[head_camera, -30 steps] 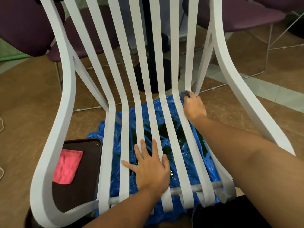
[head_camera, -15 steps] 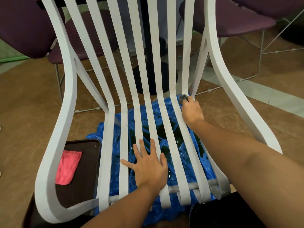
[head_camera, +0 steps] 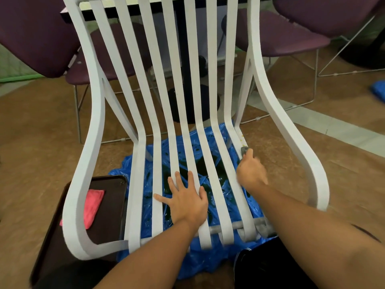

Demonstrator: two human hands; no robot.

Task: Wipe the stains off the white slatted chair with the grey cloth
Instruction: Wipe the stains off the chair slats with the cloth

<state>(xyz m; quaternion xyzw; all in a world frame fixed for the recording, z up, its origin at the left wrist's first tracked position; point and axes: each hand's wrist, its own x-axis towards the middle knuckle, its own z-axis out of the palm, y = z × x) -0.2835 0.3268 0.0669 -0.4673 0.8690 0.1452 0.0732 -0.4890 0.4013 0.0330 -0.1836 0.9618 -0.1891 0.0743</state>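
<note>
In the head view, the white slatted chair [head_camera: 96, 105] fills the frame, standing over a crumpled blue plastic sheet [head_camera: 198, 264] that carries dark wet patches. The left hand [head_camera: 187, 203] lies flat on the middle seat slats with its fingers straight and spread. It holds nothing and appears to be steadying the chair.

The right hand [head_camera: 251, 172] is at the rightmost seat slat, its fingers curled round the grey cloth [head_camera: 244, 149]. Only a small corner of the cloth shows past the fingertips, pressed against the slat. The hand is a little blurred, so how its individual fingers lie is hard to tell. Just beyond the cloth on the same slat are faint yellowish specks [head_camera: 241, 139].

The step in hand looks like rubbing that outer slat near where the seat bends up into the back. The next move probably calls for pushing the cloth a little further up the slat, over the specks, with firm pressure while the left hand braces.

On the floor to the left, a dark tray [head_camera: 108, 217] holds a pink cloth [head_camera: 91, 205]. Purple chairs [head_camera: 35, 34] stand behind.
</note>
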